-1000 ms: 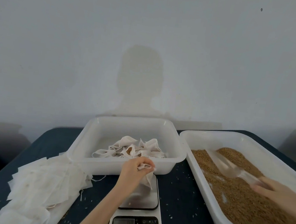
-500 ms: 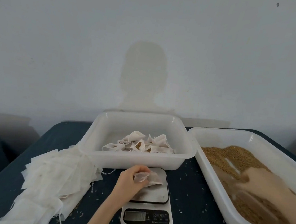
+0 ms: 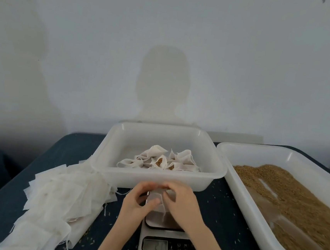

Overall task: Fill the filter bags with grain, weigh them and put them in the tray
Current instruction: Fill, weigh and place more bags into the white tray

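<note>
So from the head view: both hands are bunched over the small white kitchen scale with the steel platform at the front of the dark blue counter. The left hand and the right hand are both on one thin white filter bag, fingers curled in and pinching it at its top edge, right above the scale platform. Can't tell whether the bag actually sits on the platform or hangs just over it, and I can't see any grain in it from here.

Containers: behind the scale is a deep white plastic tub, and in it there's a loose heap of filled white bags, a couple gaping open with brown grain showing inside. To the right, just beside the tub, sits a long shallow white plastic tray with a big spread of brown grain, piled deeper toward the far and right side, with bare streaks of tray floor along the left. Off to the left, a messy stack of flat empty white filter bags lies on the counter, touching the tub's corner. Stray grains are scattered around the scale. The display is too blurry to read.
</note>
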Tool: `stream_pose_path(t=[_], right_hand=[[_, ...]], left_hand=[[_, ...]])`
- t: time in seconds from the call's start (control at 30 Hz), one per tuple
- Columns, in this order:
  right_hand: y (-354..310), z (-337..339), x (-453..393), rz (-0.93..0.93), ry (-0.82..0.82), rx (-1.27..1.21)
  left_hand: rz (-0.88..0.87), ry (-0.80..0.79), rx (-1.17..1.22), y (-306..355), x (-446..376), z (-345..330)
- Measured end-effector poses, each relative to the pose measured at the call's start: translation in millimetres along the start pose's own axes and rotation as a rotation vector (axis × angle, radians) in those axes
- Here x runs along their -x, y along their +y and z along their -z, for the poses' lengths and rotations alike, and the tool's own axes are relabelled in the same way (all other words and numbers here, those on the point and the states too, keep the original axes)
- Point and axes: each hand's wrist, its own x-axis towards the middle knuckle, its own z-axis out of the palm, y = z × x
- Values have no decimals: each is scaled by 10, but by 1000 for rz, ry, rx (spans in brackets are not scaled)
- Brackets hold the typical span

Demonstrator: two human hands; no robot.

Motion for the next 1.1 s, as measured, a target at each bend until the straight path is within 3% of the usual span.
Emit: stream_pose_path(t=[0.2, 0.33, 0.53, 0.8, 1.1], right_hand=[[151, -12, 32, 32, 132, -156], [257, 116, 68, -42, 178, -351], [261, 128, 117, -76, 206, -413], [347, 85, 125, -200, 352, -533], [335, 105, 99, -210, 357, -590]], left_hand=[[10, 109, 5, -71, -58, -32], [-6, 141, -22, -60, -71, -27], [-25, 159, -60, -84, -70, -4], [57, 300, 6, -104, -78, 60], [65, 289, -59, -87, -71, 48]])
